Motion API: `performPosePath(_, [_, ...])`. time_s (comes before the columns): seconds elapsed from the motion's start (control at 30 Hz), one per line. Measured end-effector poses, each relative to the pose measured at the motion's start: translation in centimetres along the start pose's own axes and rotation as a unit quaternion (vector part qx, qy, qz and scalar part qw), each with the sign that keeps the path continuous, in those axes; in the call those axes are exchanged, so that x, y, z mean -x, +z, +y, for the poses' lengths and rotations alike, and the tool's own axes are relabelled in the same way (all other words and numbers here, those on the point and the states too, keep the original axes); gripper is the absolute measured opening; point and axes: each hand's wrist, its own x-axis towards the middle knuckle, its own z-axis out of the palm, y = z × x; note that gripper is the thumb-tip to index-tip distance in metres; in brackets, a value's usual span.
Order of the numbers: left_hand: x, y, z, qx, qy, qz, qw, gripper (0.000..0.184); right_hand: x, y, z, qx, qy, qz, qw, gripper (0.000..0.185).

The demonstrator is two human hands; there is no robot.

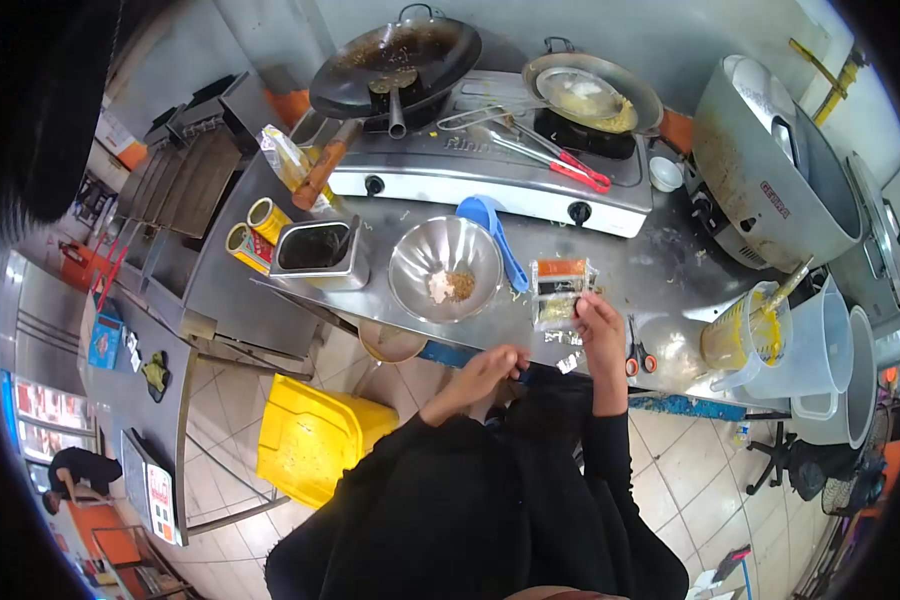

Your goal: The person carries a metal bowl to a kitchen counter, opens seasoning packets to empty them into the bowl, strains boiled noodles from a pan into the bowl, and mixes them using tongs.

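My right hand (600,330) pinches a clear seasoning packet (558,290) with an orange-brown part, a dark part and a pale green part, held above the counter's front edge. Fingers curled, my left hand (485,375) is near the counter edge below the bowl; whether anything is in it I cannot make out. Beyond it stands a steel mixing bowl (420,262) with small heaps of pale and brown powder (450,286). A blue scoop (500,240) rests against the bowl's right side. Scissors with orange handles (641,362) lie to the right of my right hand. Torn foil scraps (568,360) lie by the edge.
A two-burner stove (450,180) spans the back, with a wok (395,60), a pan (625,100) and red-handled tongs (560,165). A steel container (320,262) and cans (252,240) stand left. Plastic jugs (810,335) stand right. A yellow bin (310,440) is below.
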Motion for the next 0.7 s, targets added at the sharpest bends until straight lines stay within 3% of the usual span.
performPosePath(0.1, [-2.1,0.3,2.1,-0.079,-0.024,0.041,0.996,0.029,4.1,1.4,-0.5,-0.025,-0.011,-0.009,1.0,0.017])
performPosePath(0.2, [-2.7,1.2,3.6,-0.062,0.12,0.029,0.99,0.028,6.5,1.8,0.1,-0.013,-0.027,0.022,0.999,0.017])
performPosePath(0.3, [-2.4,0.7,4.7,0.147,0.028,0.018,0.989,0.031,7.2,2.9,0.1,-0.026,-0.082,0.077,0.993,0.017])
performPosePath(0.33, [-2.2,-1.1,4.0,0.041,0.084,-0.068,0.993,0.032,7.3,3.4,0.2,-0.03,-0.101,0.088,0.991,0.018])
performPosePath(0.43, [-0.9,-1.3,7.1,-0.094,0.058,-0.026,0.994,0.025,8.0,5.4,0.7,0.016,-0.091,0.069,0.993,0.019])
performPosePath(0.57, [-1.3,-3.4,7.6,-0.2,0.202,-0.047,0.958,0.024,7.7,6.5,1.9,0.116,-0.047,-0.043,0.991,0.02])
performPosePath(0.63, [-1.2,-3.8,7.8,-0.268,0.295,-0.073,0.914,0.027,8.1,7.7,2.0,0.134,-0.047,0.005,0.99,0.018])
performPosePath(0.7, [-0.6,-4.5,7.3,-0.203,0.241,-0.075,0.946,0.027,8.4,8.8,1.5,0.181,-0.086,0.024,0.979,0.018])
